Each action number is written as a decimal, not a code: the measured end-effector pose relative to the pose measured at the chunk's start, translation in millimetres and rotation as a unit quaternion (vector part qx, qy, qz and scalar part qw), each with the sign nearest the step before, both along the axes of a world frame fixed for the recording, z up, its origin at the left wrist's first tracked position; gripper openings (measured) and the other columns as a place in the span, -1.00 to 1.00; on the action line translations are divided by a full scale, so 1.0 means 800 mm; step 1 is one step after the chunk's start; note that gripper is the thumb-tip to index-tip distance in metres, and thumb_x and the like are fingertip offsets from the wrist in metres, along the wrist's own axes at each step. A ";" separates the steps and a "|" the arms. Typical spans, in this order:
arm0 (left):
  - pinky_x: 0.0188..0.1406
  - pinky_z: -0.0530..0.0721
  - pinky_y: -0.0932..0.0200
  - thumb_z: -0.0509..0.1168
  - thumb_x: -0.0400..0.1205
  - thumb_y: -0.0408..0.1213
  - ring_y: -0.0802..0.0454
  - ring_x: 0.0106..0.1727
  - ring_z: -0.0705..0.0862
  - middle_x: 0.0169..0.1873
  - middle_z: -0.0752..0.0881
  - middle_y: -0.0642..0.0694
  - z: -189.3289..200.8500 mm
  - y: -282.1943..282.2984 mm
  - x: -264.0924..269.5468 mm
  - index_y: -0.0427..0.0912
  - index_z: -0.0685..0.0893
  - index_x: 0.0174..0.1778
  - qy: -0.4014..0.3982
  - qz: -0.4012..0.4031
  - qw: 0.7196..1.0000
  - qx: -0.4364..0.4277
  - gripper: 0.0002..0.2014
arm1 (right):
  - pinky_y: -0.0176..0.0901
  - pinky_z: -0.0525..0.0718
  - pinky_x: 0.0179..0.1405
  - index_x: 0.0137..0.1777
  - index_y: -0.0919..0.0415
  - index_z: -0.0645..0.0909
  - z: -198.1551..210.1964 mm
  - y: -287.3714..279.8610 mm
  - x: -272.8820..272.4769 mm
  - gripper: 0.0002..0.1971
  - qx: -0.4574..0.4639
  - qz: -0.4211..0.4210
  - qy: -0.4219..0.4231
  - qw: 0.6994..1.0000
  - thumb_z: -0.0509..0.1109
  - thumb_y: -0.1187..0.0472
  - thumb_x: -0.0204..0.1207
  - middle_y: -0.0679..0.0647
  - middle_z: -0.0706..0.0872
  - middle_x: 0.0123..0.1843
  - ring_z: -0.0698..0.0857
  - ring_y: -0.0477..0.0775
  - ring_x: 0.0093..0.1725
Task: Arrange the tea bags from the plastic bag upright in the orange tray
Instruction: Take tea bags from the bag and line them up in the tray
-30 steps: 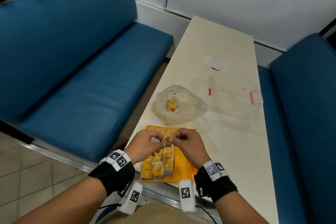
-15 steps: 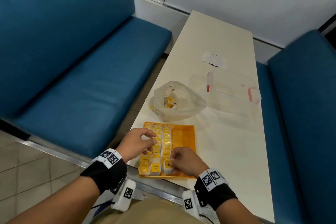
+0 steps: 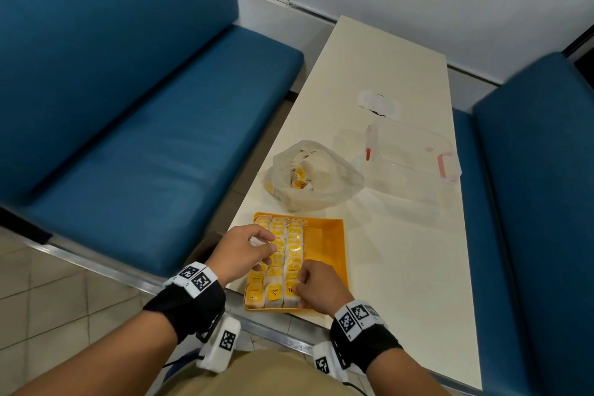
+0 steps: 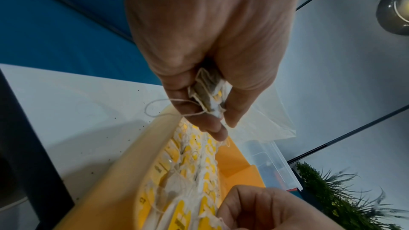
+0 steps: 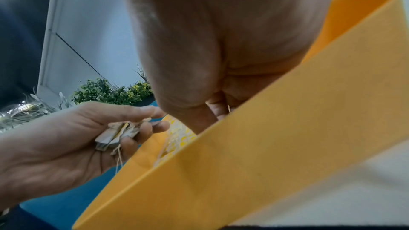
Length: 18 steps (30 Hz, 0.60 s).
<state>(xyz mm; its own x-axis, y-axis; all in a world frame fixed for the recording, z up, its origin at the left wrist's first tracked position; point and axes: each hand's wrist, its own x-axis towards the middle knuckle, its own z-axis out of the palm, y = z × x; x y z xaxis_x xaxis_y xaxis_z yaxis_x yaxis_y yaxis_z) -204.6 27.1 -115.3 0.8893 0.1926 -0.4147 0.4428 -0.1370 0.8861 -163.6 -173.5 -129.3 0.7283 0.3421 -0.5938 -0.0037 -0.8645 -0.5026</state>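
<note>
1. head view: left hand [image 3: 244,249] pinching spare tea bags [image 4: 209,97] over the tray's [image 3: 331,235] left rows.
2. right hand [image 3: 316,288] curled on the third row's [image 3: 294,254] near end bag — nearer that gap.
3. rows running away from the body; plastic bag [image 3: 313,175] just beyond the tray.

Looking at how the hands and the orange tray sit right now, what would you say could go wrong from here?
1. The orange tray sits at the table's near edge; the right hand working at its front row could nudge it off.
2. The left hand grips a small stack of tea bags with loose strings trailing; these may snag the tags of the standing rows.
3. Squeezing the stack might crumple the bags.
</note>
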 end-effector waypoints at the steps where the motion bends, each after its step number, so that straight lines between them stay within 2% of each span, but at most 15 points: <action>1: -0.34 0.77 0.12 0.51 0.62 -0.34 0.01 -0.27 0.85 -0.11 0.82 -0.11 0.000 0.000 0.000 -0.14 0.80 0.02 0.000 -0.001 1.000 -0.002 -0.91 | 0.18 0.80 -0.06 -0.20 0.00 0.51 0.000 0.000 -0.001 -0.86 -0.003 -0.005 -0.005 1.000 0.42 0.22 0.43 0.05 0.77 -0.18 0.84 0.06 -0.24; 4: -0.32 0.80 0.10 0.50 0.63 -0.35 0.01 -0.26 0.85 -0.11 0.82 -0.12 0.001 0.000 0.000 -0.14 0.79 0.02 0.000 -0.001 1.000 0.000 -0.91 | 0.13 0.79 -0.11 -0.16 0.02 0.46 0.005 0.001 -0.004 -0.82 -0.010 -0.013 -0.013 1.000 0.44 0.20 0.38 0.04 0.74 -0.17 0.80 0.09 -0.20; 7: -0.29 0.82 0.08 0.50 0.63 -0.34 0.01 -0.26 0.86 -0.12 0.82 -0.11 0.002 -0.001 -0.001 -0.14 0.79 0.04 -0.001 0.002 1.000 0.001 -0.90 | -0.01 0.61 -0.29 -0.18 0.02 0.43 0.008 0.002 -0.004 -0.70 -0.025 0.022 -0.012 0.999 0.55 0.18 0.29 0.02 0.67 -0.18 0.65 0.06 -0.24; 9: -0.27 0.83 0.08 0.49 0.64 -0.34 -0.01 -0.24 0.86 -0.11 0.82 -0.11 0.001 -0.001 -0.001 -0.13 0.79 0.04 -0.001 0.001 1.000 0.002 -0.91 | 0.01 0.58 -0.29 -0.25 0.02 0.41 0.007 0.003 -0.004 -0.66 -0.035 0.051 -0.016 0.998 0.59 0.21 0.26 0.00 0.62 -0.21 0.55 0.01 -0.27; 13: -0.25 0.84 0.05 0.49 0.65 -0.31 -0.03 -0.22 0.87 -0.10 0.82 -0.11 0.000 -0.001 -0.002 -0.13 0.78 0.03 -0.003 -0.007 1.000 -0.005 -0.92 | 0.00 0.61 -0.25 -0.36 0.03 0.42 0.000 0.006 -0.004 -0.67 -0.046 0.065 -0.038 0.996 0.57 0.29 0.27 -0.01 0.61 -0.24 0.56 0.01 -0.26; 15: -0.23 0.83 0.02 0.45 0.68 -0.24 -0.03 -0.24 0.86 -0.11 0.82 -0.13 0.001 0.000 -0.002 -0.14 0.78 0.03 -0.005 -0.007 1.000 -0.014 -0.93 | -0.03 0.62 -0.25 -0.37 0.04 0.44 0.000 0.007 -0.005 -0.69 -0.045 0.064 -0.040 0.996 0.56 0.30 0.28 -0.01 0.63 -0.24 0.61 0.02 -0.23; 18: -0.32 0.73 -0.01 0.29 0.77 0.01 -0.13 -0.28 0.79 -0.09 0.80 -0.28 0.006 0.001 0.001 -0.17 0.73 0.11 0.010 0.028 0.993 -0.114 -0.70 | -0.06 0.66 -0.17 -0.29 0.01 0.55 0.005 0.006 -0.004 -0.79 -0.051 0.072 -0.044 0.995 0.56 0.23 0.33 0.00 0.65 -0.12 0.68 0.05 -0.09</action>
<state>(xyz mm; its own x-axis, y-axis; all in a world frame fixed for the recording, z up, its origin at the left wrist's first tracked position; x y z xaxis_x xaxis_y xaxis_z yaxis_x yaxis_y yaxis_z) -204.0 28.2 -110.1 0.8707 0.1405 -0.4713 0.4624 0.0926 0.8818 -167.1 -168.5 -125.6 0.7273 0.3878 -0.5662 0.1642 -0.8994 -0.4051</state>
